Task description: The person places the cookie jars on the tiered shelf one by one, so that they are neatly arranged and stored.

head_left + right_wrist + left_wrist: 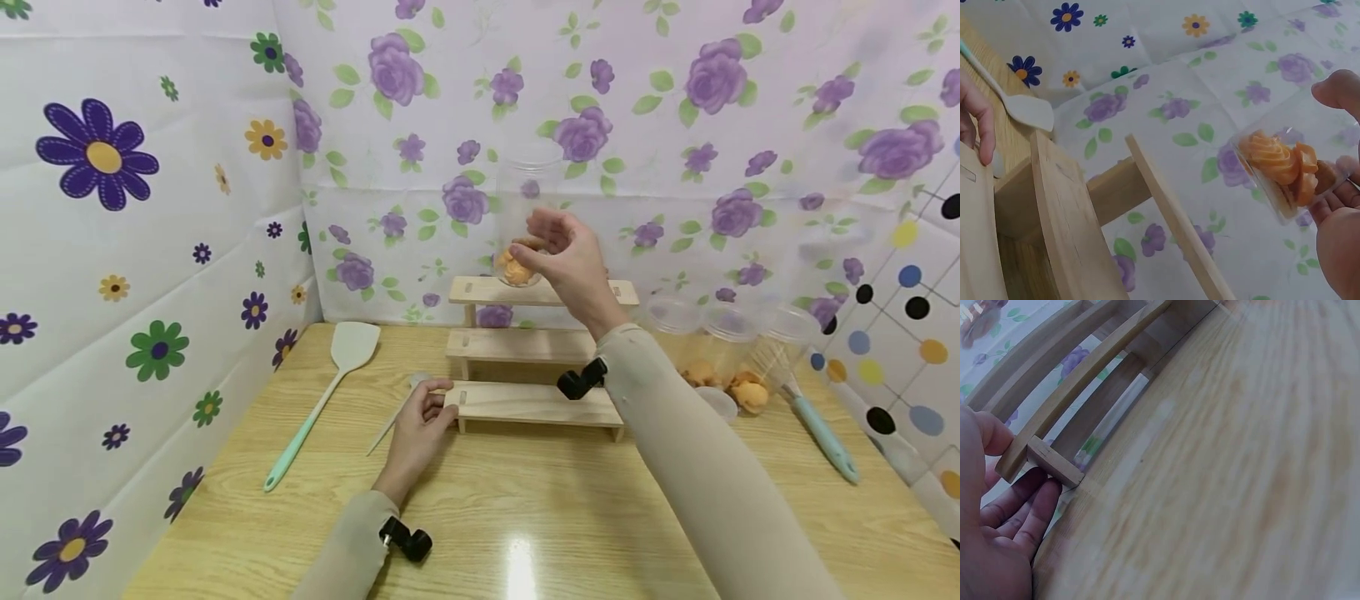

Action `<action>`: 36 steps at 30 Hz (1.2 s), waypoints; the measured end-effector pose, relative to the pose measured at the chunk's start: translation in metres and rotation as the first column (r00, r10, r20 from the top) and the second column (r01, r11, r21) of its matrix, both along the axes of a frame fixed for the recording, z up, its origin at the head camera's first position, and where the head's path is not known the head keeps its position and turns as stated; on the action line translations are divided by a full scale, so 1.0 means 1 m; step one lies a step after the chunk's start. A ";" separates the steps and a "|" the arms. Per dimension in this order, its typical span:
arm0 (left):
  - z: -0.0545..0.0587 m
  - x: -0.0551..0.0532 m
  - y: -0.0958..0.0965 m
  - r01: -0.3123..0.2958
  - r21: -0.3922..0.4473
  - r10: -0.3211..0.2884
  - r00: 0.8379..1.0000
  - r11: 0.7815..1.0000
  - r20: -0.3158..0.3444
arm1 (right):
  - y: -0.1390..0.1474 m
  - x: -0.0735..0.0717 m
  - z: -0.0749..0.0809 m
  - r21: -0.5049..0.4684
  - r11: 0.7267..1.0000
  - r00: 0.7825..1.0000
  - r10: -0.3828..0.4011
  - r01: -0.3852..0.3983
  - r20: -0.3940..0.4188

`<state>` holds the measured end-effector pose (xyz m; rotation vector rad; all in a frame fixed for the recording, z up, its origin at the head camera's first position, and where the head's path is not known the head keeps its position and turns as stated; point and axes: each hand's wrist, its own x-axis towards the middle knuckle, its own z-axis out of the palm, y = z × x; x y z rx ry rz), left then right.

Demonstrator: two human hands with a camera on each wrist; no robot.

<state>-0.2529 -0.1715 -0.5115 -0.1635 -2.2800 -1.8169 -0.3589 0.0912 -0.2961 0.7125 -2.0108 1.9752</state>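
My right hand (573, 262) grips a clear plastic jar (527, 192) with orange swirled pieces (1275, 159) at its bottom. It holds the jar upright at the top step of a three-step wooden rack (536, 404); in the right wrist view a gap shows between jar and step. Down at the rack's left end, my left hand (415, 437) pinches the lowest step, thumb on the board's edge and other fingers by the short leg (1057, 464) under it. No jar stands on the steps that show; my right forearm hides part of the rack's right side.
A white spatula (356, 343) with a mint handle lies at left, a thin utensil (386, 429) beside my left hand. At right stand several clear jars (729, 323) with orange pieces, a clear lid (717, 403) and a blue-handled whisk (825, 435). Flowered cloth (465, 100) hangs close behind the rack.
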 end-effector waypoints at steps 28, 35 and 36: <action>0.000 0.001 0.001 -0.001 -0.017 0.001 1.000 1.000 -0.004 | -0.051 -0.042 -0.039 0.085 0.996 0.994 -0.010 0.001 0.108; 0.000 0.001 0.000 0.000 -0.021 0.000 1.000 1.000 -0.005 | -0.051 -0.043 -0.042 0.081 0.997 0.994 -0.001 -0.008 0.110; 0.000 0.001 0.000 -0.001 -0.020 0.001 1.000 1.000 -0.006 | -0.051 -0.042 -0.042 0.079 0.997 0.993 0.003 -0.012 0.116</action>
